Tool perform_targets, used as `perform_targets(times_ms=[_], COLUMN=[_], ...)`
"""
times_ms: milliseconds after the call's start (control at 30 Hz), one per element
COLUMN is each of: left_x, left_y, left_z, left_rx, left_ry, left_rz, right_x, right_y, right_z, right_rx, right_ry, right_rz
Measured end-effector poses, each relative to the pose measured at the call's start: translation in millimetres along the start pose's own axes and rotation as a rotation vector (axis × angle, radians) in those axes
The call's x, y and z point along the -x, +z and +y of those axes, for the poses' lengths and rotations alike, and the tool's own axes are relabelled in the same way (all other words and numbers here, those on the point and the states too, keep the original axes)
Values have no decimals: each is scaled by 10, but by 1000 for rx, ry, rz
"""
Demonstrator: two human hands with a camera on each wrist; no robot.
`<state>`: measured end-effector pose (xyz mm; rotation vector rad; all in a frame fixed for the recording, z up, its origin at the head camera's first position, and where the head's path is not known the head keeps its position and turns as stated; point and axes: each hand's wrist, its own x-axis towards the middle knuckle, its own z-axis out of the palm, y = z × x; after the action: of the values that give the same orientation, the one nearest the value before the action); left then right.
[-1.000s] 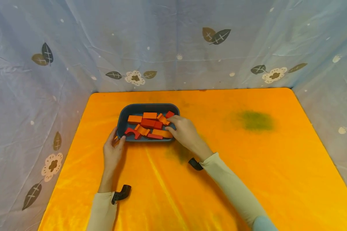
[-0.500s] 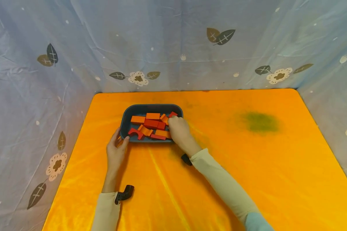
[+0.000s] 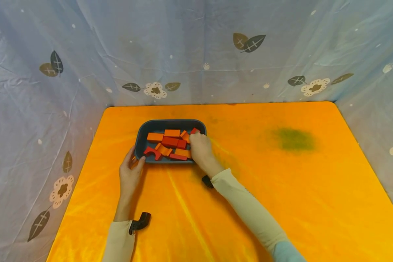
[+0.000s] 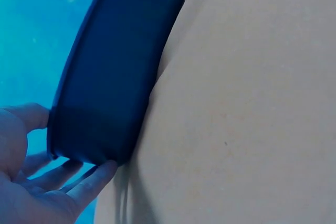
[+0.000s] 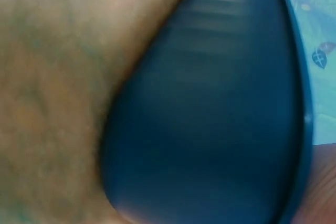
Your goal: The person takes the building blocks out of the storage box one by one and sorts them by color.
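Observation:
A dark blue rectangular tray [image 3: 170,162] stands on the orange tabletop, holding several red and orange toy blocks. Among them are a red arch block [image 3: 153,153], a red rectangular block [image 3: 170,142] and an orange block [image 3: 155,137]. My left hand [image 3: 129,178] holds the tray's near left corner; in the left wrist view its thumb is at the rim and its fingers [image 4: 94,184] touch the outer wall. My right hand [image 3: 203,152] reaches over the tray's right end, fingers bent down among the blocks. Its fingertips are hidden, so what they touch there cannot be seen.
A yellow-orange cloth [image 3: 265,203] covers the table, with a green patch [image 3: 294,139] at the right. Bluish-grey curtains [image 3: 206,47] with leaf and flower prints hang at the back and sides. Each wrist carries a black camera mount [image 3: 141,222].
My right hand has turned and its fingers have gone down into the tray's right end, covering some blocks. My left hand keeps its place at the tray's corner. The head view has shifted slightly.

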<state>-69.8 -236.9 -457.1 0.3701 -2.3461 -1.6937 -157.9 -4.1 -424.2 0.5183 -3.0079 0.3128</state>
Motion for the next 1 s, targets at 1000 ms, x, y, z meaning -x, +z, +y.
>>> perform_targets(times_ms=[1000], left_x=[10], left_y=[-16], left_z=[-18], left_rx=[13], left_ry=[26], left_rz=[-7], right_x=[29], right_y=[81], right_z=[-75], right_rx=[-64], right_ry=[70], right_rz=[152])
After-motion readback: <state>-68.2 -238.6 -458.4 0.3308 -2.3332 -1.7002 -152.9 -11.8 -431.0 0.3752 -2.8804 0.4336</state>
